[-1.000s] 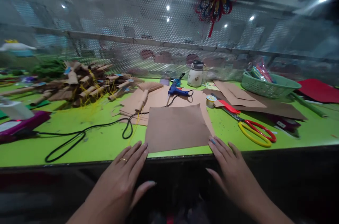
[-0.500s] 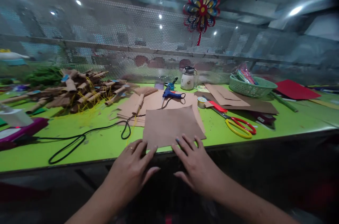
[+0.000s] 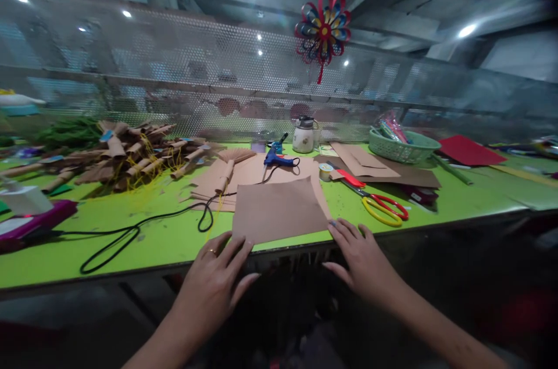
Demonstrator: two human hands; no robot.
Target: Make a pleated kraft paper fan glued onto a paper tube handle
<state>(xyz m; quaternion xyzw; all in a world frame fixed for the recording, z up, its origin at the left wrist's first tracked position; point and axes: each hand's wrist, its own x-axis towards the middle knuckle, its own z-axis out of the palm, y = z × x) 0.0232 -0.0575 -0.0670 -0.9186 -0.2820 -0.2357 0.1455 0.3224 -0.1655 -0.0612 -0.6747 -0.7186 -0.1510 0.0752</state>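
Observation:
A sheet of brown kraft paper (image 3: 279, 211) lies flat near the front edge of the green table (image 3: 165, 247). The fingertips of my left hand (image 3: 220, 270) rest on its near left corner, fingers stretched out and a ring on one of them. At the near right corner lies my right hand (image 3: 360, 255), open, with its fingertips at the paper's edge. Behind the sheet are more brown paper pieces (image 3: 209, 177), a rolled paper piece with a fanned end (image 3: 226, 170) and a blue glue gun (image 3: 279, 157).
Right of the paper lie scissors (image 3: 383, 209) with red and yellow handles and a small tape roll (image 3: 325, 170). Farther back stand a white jug (image 3: 304, 136) and a green basket (image 3: 403, 149). A black cord (image 3: 143, 224) crosses the left side, near piled paper rolls (image 3: 135, 154).
My right hand has slid rightward along the near edge to the sheet's right corner. My left hand stays at the left corner. The view has tilted up slightly.

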